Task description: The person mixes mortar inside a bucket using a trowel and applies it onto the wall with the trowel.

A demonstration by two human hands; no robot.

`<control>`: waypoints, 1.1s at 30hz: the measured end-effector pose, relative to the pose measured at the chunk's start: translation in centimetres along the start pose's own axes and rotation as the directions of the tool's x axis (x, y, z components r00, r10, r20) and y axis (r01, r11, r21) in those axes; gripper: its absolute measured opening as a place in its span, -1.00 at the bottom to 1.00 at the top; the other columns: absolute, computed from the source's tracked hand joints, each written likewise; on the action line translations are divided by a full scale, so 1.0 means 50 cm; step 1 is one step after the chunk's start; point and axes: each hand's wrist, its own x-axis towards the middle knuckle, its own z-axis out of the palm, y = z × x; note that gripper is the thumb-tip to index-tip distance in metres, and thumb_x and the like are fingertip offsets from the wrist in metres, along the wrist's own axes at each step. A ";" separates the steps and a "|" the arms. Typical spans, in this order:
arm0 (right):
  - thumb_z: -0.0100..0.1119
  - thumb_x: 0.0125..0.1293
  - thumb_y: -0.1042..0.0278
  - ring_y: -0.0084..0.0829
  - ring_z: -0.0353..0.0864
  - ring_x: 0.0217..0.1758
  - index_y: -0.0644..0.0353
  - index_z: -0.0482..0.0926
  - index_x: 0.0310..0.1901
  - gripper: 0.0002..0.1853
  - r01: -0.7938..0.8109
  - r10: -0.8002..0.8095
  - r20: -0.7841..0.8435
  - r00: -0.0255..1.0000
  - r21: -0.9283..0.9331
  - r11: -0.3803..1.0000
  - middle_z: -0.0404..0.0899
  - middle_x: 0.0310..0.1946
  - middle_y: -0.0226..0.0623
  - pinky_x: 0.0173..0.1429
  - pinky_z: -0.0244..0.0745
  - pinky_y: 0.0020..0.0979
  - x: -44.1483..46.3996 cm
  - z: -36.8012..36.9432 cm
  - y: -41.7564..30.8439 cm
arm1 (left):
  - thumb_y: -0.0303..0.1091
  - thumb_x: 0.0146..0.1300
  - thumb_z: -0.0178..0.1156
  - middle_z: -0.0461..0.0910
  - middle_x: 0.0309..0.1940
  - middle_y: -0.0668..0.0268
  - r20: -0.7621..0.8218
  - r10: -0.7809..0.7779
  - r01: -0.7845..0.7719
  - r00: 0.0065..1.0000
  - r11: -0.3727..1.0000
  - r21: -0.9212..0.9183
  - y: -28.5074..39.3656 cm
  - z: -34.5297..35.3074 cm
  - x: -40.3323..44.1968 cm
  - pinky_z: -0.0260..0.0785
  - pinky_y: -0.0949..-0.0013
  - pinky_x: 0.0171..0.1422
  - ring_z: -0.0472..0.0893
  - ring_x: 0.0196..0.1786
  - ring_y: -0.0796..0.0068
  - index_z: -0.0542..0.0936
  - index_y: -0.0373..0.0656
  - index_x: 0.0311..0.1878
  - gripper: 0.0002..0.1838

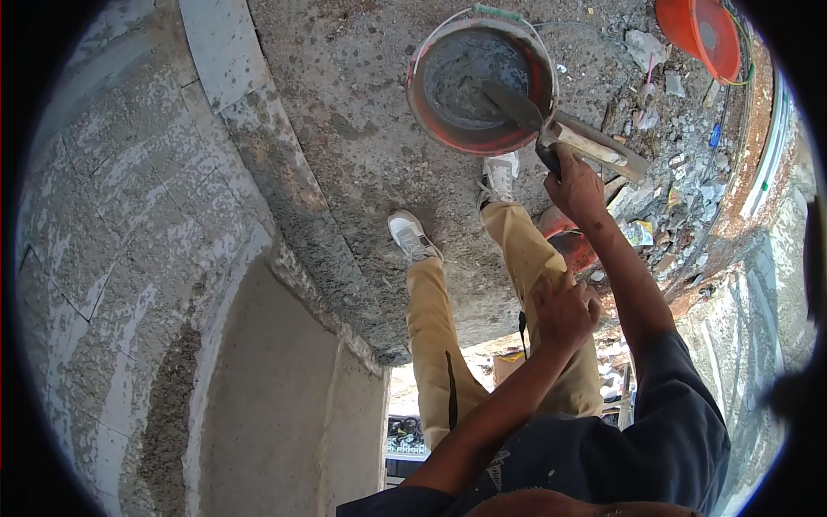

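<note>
The right hand [577, 185] gripped the trowel [517, 108], blade slanting forward-left over mortar [457, 86] in the bucket [415, 96], perhaps touching it; the farther left hand [564, 314] lay loose on the trousers [506, 228]

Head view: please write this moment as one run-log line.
right hand: holds trowel by handle, blade over grey mix in bucket | left hand: at trouser leg | orange bucket: upper right of view

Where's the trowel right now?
Head view, upper part, right of centre: the trowel is in the right hand, its blade reaching over the near-right rim of the bucket that holds grey mix.
</note>
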 end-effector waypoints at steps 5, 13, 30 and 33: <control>0.20 0.36 0.22 0.13 0.71 -0.04 0.09 0.50 0.11 -0.66 -0.067 0.067 -0.007 0.998 -0.021 0.998 0.68 -0.11 0.07 0.04 0.61 0.06 0.119 0.098 -0.088 | -0.01 0.27 0.19 0.43 0.43 0.14 0.062 0.004 -0.006 0.998 0.999 0.034 0.004 -0.004 -0.001 0.13 -0.32 0.45 0.30 0.48 -0.21 0.61 -0.07 0.27 -0.44; 0.31 0.23 0.13 0.25 0.68 -0.04 0.14 0.55 -0.03 -0.64 -0.218 0.201 0.086 0.976 0.435 0.874 0.72 -0.20 0.13 0.05 0.54 0.15 0.125 0.269 -0.186 | 0.07 0.40 0.07 0.45 0.37 0.11 0.115 -0.102 0.124 0.988 0.086 -0.988 -0.100 0.223 -0.031 0.11 -0.14 0.43 0.33 0.47 0.07 0.43 -0.07 0.42 -0.37; 0.22 0.20 0.41 -0.49 0.57 -0.29 0.38 0.51 0.26 -0.45 -0.059 -0.158 0.191 0.969 0.797 0.601 0.60 -0.31 -0.36 -0.14 0.52 -0.42 0.104 0.137 -0.105 | 0.06 0.27 0.21 0.37 0.44 0.18 -0.046 0.003 -0.008 0.999 0.994 -0.108 -0.071 -0.005 -0.008 0.02 -0.21 0.61 0.29 0.53 0.14 0.54 -0.14 0.32 -0.36; 0.16 0.27 0.45 -0.55 0.60 -0.27 0.28 0.46 0.35 -0.43 -0.223 -0.230 0.285 0.931 0.939 0.261 0.64 -0.21 -0.35 -0.20 0.54 -0.47 0.062 0.030 -0.172 | 0.22 0.36 0.13 0.29 0.52 0.11 -0.106 -0.145 0.139 0.984 0.988 -0.066 -0.148 -0.052 -0.046 -0.02 -0.45 0.56 0.25 0.58 0.10 0.48 -0.12 0.39 -0.28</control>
